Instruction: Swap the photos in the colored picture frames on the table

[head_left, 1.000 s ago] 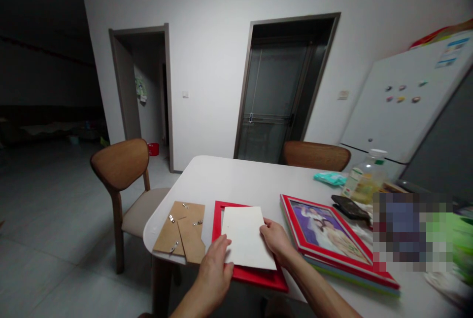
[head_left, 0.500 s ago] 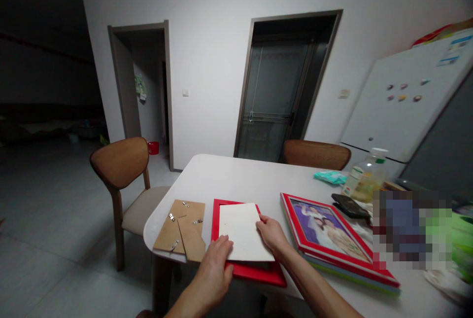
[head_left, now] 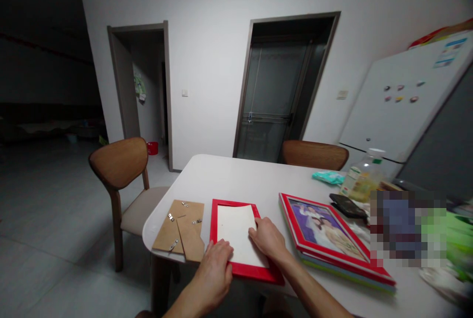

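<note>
A red picture frame [head_left: 254,272] lies on the white table in front of me, with a white sheet [head_left: 236,231] set into its opening. At the frame's lower left corner rests my left hand [head_left: 216,264], its fingers stretched out over the rim and the sheet's edge. My right hand [head_left: 269,240] is curled at the right rim, thumb against the sheet; its undersides are hidden. Just left of the frame is a brown backing board [head_left: 179,231] with metal clips and a folding stand flap.
To the right, a red-framed photo [head_left: 328,231] tops a stack of frames. Beyond it are a dark phone-like object [head_left: 348,205], a plastic bottle [head_left: 364,180] and a teal packet [head_left: 328,177]. Wooden chairs [head_left: 120,162] stand at the table's left and far side.
The white sheet has dropped down and settled within the red frame, where before it lay raised over the bottom rim. My right hand has shifted slightly left and down onto the sheet's edge.
</note>
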`<action>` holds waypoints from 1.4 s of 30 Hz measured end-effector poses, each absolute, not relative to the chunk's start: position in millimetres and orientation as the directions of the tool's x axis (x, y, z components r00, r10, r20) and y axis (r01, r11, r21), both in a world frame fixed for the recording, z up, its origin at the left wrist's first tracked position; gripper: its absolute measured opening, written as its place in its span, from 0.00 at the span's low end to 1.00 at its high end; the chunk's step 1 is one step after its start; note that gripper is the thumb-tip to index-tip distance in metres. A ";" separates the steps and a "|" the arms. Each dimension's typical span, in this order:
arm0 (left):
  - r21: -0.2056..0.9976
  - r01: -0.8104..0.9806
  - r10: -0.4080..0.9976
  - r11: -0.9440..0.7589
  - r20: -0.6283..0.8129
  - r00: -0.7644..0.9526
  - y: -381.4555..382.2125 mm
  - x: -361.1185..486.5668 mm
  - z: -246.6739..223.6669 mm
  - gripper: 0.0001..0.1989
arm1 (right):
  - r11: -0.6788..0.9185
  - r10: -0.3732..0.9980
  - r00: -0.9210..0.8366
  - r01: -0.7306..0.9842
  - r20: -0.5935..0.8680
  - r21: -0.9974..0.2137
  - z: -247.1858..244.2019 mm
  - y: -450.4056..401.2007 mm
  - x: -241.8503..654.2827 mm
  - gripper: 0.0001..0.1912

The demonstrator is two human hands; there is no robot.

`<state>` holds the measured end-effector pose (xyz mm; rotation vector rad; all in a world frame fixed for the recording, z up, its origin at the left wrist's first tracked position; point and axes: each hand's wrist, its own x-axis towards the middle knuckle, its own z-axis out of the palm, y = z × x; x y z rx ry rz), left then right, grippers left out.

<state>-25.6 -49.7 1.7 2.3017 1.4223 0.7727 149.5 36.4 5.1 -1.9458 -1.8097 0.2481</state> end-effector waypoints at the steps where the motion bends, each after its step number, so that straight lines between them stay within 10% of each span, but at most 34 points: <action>1: 0.535 0.716 0.894 -0.449 0.276 0.354 -50.1 -26.9 1.2 0.20 | -0.021 0.975 0.112 0.907 0.192 -0.421 4.8 34.5 149.5 0.14; 13: 0.397 0.904 0.953 -0.160 0.301 0.036 -42.0 -163.3 -19.0 0.27 | 0.492 0.866 -0.382 0.766 0.323 -0.413 20.0 -4.6 47.3 0.18; 18: 0.446 0.877 0.932 -0.179 0.362 0.006 -37.0 -172.7 -18.9 0.24 | 0.471 0.881 -0.414 0.822 0.230 -0.320 14.5 -10.3 0.6 0.24; 29: 0.518 0.772 0.884 -0.368 0.452 0.118 -41.2 -106.7 19.5 0.24 | 0.454 0.891 -0.291 0.624 0.350 -0.637 46.0 -27.3 80.9 0.24; 42: 0.503 0.740 0.894 -0.447 0.265 0.361 -27.9 -34.5 10.8 0.10 | 0.336 0.928 -0.188 0.796 0.321 -0.504 5.7 -22.2 157.1 0.18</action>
